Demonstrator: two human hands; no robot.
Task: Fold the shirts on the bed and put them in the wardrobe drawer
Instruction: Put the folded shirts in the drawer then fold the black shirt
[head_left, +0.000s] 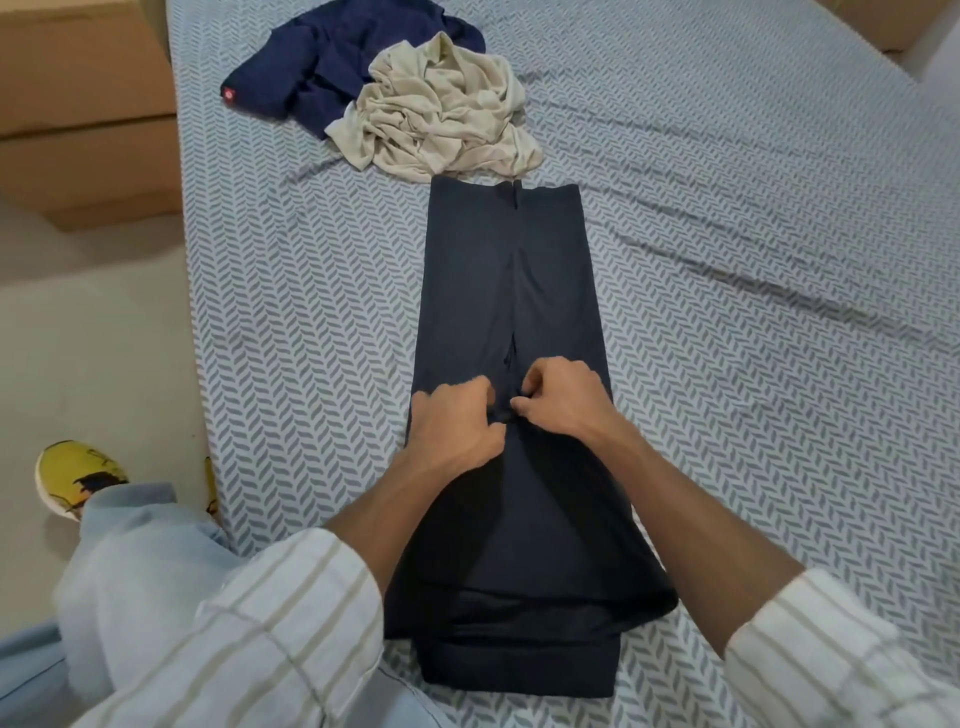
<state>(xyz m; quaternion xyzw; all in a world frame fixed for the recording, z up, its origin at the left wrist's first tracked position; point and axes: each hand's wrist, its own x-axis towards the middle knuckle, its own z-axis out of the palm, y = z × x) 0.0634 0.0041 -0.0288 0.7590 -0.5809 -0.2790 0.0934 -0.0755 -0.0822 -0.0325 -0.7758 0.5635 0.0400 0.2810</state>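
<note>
A dark navy shirt (511, 291) lies on the bed as a long narrow strip, its sides folded in to meet at a centre seam. My left hand (457, 421) and my right hand (558, 397) sit side by side on the near half of it, fingers curled and pinching the fabric at the seam. A crumpled cream shirt (447, 114) lies in a heap just beyond the strip's far end. Behind the cream one lies a rumpled blue shirt (317, 67) with a small red tag.
The bed (753, 291) has a grey-and-white herringbone sheet. Cardboard boxes (88, 104) stand on the floor to the left of the bed, and another box (883, 21) is at the top right. My leg and yellow shoe (78, 478) are by the bed's left edge.
</note>
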